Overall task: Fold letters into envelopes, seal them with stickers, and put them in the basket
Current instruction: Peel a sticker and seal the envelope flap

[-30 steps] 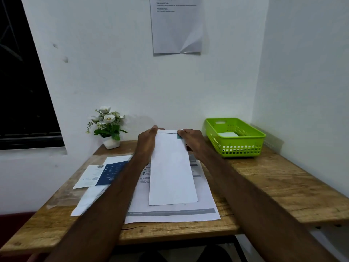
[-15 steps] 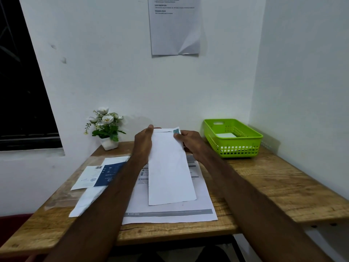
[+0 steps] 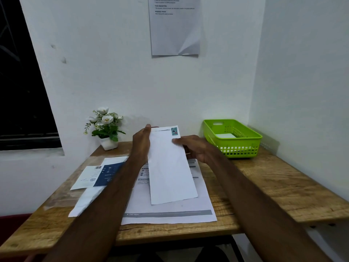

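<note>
A long white envelope (image 3: pixel 170 167) is held tilted above the table, its far end raised, with a small teal sticker (image 3: pixel 174 131) at its top right corner. My left hand (image 3: pixel 141 144) grips the envelope's upper left edge. My right hand (image 3: pixel 194 148) pinches its right edge just below the sticker, thumb on top. Beneath the envelope a printed letter sheet (image 3: pixel 170 214) lies flat on the wooden table (image 3: pixel 273 190). The green basket (image 3: pixel 234 148) stands at the back right with white paper inside.
At the left lie a blue-and-white card (image 3: pixel 98 175) and another white sheet (image 3: pixel 86 201). A small white pot of flowers (image 3: pixel 106 129) stands at the back left. A paper notice (image 3: pixel 175 27) hangs on the wall. Walls close the back and right.
My right hand slid down the envelope's right edge, uncovering the sticker at the top corner. The envelope's top tilted slightly to the right.
</note>
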`<state>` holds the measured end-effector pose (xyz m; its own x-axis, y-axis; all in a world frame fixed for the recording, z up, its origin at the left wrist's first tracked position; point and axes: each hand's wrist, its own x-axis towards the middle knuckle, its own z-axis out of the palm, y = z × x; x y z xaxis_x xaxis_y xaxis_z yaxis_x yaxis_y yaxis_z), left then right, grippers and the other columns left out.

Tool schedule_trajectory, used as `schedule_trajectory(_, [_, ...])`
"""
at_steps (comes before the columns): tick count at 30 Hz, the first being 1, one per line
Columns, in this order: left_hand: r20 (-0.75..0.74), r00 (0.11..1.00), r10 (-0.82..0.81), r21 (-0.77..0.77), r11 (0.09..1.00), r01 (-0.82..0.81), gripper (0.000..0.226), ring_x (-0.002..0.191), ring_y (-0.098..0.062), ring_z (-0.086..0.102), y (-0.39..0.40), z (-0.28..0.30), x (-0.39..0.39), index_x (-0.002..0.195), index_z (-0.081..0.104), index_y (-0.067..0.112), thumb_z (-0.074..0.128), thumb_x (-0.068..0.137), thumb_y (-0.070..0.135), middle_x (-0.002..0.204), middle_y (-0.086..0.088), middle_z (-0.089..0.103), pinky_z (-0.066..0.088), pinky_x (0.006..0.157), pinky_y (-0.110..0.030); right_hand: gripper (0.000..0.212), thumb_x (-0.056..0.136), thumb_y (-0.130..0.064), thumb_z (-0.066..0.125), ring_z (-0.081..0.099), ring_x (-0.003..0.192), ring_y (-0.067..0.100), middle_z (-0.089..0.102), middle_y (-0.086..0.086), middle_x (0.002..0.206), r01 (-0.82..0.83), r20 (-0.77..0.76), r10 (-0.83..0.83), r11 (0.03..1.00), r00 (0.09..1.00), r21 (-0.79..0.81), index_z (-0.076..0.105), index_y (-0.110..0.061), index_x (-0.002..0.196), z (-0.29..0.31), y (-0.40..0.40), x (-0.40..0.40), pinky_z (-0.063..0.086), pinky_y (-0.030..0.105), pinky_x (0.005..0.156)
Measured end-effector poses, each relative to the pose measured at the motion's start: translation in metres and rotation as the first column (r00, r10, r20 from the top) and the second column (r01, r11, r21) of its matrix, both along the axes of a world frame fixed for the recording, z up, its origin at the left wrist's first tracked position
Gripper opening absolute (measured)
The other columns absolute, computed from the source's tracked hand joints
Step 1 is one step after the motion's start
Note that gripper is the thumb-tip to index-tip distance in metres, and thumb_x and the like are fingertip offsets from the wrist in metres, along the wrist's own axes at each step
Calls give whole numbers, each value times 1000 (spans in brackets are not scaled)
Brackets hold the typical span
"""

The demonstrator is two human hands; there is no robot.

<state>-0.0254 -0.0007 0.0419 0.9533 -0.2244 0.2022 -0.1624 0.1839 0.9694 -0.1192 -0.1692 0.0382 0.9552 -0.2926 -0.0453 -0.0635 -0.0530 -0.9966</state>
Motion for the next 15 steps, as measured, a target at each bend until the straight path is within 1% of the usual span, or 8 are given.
schedule_trajectory(2, [1, 1000, 13, 2, 1000, -13, 34, 88, -25, 70, 0, 0, 1, 85, 73, 23, 51, 104, 39, 92, -2, 74, 57, 89, -42, 38, 87, -25, 78, 72, 82, 20, 77, 10, 107, -91, -63, 89, 995, 994, -30, 72, -9, 121, -2, 0, -3, 61, 31, 72])
schedule_trajectory(4, [29, 999, 37, 31, 999, -38, 37, 87, -23, 69, 0, 1, 1, 83, 74, 25, 48, 105, 40, 95, -3, 74, 57, 87, -39, 41, 89, -24, 76, 72, 88, 22, 75, 13, 117, -163, -101, 157, 986, 982, -45, 68, -11, 127, -4, 1, -4, 62, 34, 75])
schedule_trajectory(6, [29, 998, 50, 47, 998, -51, 37, 85, -20, 68, 1, 0, 2, 84, 74, 26, 47, 105, 41, 97, -3, 73, 56, 83, -34, 41, 93, -23, 72, 73, 91, 23, 73, 13, 120, -185, -121, 179, 982, 976, -34, 65, -10, 130, -5, 2, -6, 61, 36, 77])
schedule_trajectory(8, [16, 999, 43, 54, 998, -44, 37, 82, -19, 67, 2, 1, 1, 87, 74, 25, 46, 106, 41, 95, -2, 73, 55, 79, -31, 41, 94, -20, 70, 74, 90, 21, 73, 12, 120, -208, -150, 204, 978, 967, -7, 64, -10, 133, -3, 3, -10, 62, 35, 75])
schedule_trajectory(11, [-4, 999, 35, 46, 998, -35, 39, 83, -20, 67, 1, 1, 2, 83, 74, 24, 47, 105, 41, 95, -3, 73, 55, 82, -34, 37, 94, -15, 70, 75, 93, 19, 74, 8, 120, -252, -208, 243, 968, 947, -16, 65, -14, 131, -1, 2, -21, 64, 36, 72])
schedule_trajectory(13, [-24, 998, 55, 38, 998, -54, 40, 83, -22, 67, 2, 3, 1, 80, 71, 23, 47, 105, 42, 91, -2, 72, 55, 84, -35, 40, 93, -13, 71, 75, 94, 19, 74, 8, 120, -255, -258, 237, 966, 937, -36, 65, -13, 132, -1, 1, -31, 63, 36, 71])
schedule_trajectory(15, [-36, 999, 38, 24, 999, -38, 40, 90, -28, 70, 3, 2, 3, 79, 73, 22, 49, 104, 42, 89, -1, 73, 58, 90, -42, 40, 93, -11, 71, 75, 94, 19, 73, 9, 121, -262, -295, 242, 965, 924, -27, 64, -12, 133, -2, 1, -41, 64, 37, 72])
